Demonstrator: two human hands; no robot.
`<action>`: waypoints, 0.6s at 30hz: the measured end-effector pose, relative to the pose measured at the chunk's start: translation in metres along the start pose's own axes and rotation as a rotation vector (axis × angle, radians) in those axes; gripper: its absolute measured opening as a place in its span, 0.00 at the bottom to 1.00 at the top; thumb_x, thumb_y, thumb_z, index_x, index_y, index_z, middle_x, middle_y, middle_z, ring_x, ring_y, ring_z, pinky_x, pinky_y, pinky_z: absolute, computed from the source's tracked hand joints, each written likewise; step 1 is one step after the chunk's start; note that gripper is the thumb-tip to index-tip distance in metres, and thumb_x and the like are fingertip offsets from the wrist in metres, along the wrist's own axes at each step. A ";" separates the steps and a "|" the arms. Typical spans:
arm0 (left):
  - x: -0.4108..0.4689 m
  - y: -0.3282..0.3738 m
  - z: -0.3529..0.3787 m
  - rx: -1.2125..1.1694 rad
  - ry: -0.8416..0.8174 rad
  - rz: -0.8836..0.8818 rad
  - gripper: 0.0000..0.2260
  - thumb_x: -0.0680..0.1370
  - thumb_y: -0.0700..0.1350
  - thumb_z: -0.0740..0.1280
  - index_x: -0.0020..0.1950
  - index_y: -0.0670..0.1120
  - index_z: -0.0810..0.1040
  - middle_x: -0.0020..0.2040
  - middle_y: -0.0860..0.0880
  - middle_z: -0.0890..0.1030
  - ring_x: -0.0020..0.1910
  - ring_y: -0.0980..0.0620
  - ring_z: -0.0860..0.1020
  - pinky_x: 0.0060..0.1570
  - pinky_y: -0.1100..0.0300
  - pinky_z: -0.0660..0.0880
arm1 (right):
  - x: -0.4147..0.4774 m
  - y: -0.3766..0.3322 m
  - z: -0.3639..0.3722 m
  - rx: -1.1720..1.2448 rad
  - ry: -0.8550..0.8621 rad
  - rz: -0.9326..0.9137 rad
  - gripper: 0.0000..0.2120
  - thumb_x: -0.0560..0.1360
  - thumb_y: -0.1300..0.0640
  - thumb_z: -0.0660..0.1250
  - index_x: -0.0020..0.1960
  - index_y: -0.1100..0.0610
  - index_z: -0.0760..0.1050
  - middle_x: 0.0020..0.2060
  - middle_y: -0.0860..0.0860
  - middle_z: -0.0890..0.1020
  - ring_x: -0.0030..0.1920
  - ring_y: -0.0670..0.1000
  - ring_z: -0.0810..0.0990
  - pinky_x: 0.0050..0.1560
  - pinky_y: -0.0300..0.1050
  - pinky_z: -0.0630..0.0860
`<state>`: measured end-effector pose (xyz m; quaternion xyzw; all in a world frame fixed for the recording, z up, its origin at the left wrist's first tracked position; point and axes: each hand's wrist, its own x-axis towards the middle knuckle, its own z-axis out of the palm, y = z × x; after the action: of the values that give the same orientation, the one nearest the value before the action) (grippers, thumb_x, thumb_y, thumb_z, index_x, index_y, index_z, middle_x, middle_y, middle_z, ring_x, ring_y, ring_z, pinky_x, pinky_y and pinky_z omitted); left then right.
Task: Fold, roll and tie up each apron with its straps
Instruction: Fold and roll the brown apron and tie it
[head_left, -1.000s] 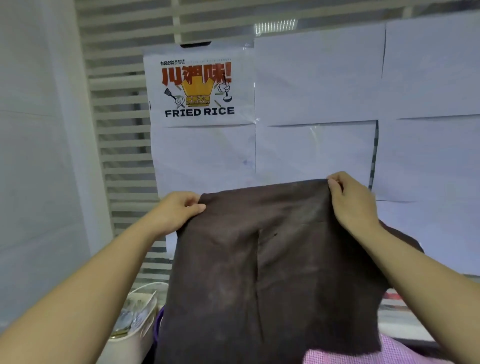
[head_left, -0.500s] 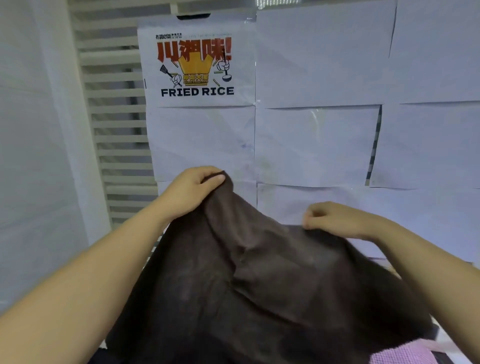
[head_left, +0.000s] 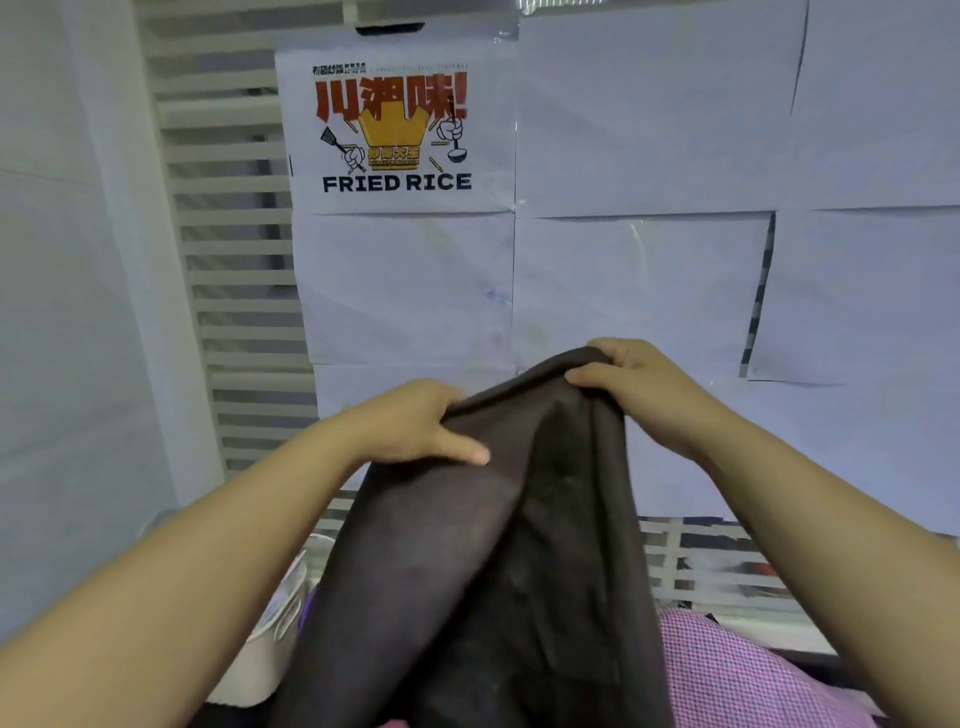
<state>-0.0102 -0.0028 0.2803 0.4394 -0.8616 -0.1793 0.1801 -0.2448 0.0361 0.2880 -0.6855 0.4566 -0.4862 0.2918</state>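
The left hand (head_left: 415, 426) and right hand (head_left: 634, 384), each gripping an upper corner of the dark brown cloth apron (head_left: 493, 571), are drawing together where a second ago they were holding it spread wide, so the lengthwise fold is probably starting; the straps are hidden. The apron is hanging in the air before the person, long axis running 12 to 6 o'clock, top edge pointing up.

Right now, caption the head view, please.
Left hand and right hand grip the top of a brown apron hanging folded before a fried-rice poster.
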 end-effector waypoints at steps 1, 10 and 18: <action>-0.003 -0.015 0.005 0.039 -0.075 -0.073 0.09 0.71 0.49 0.75 0.50 0.51 0.81 0.44 0.56 0.84 0.41 0.61 0.80 0.40 0.71 0.74 | 0.001 0.002 -0.004 -0.007 0.084 0.000 0.07 0.76 0.63 0.64 0.40 0.57 0.77 0.35 0.52 0.80 0.36 0.49 0.77 0.41 0.43 0.72; 0.020 -0.067 -0.009 0.757 -0.085 -0.519 0.16 0.75 0.48 0.67 0.60 0.43 0.77 0.60 0.43 0.78 0.58 0.42 0.77 0.56 0.52 0.75 | -0.027 0.014 -0.029 0.058 -0.354 0.284 0.12 0.74 0.65 0.63 0.43 0.55 0.84 0.40 0.56 0.85 0.37 0.51 0.83 0.37 0.39 0.81; 0.078 -0.022 0.024 0.434 0.373 -0.295 0.14 0.75 0.32 0.60 0.59 0.40 0.76 0.60 0.38 0.75 0.59 0.38 0.74 0.52 0.52 0.71 | -0.043 0.050 -0.065 0.035 -0.271 0.433 0.03 0.69 0.63 0.71 0.36 0.59 0.81 0.34 0.57 0.83 0.30 0.49 0.82 0.27 0.35 0.76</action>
<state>-0.0491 -0.0759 0.2609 0.6129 -0.7590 0.0680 0.2091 -0.3271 0.0576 0.2511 -0.6253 0.5412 -0.3240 0.4595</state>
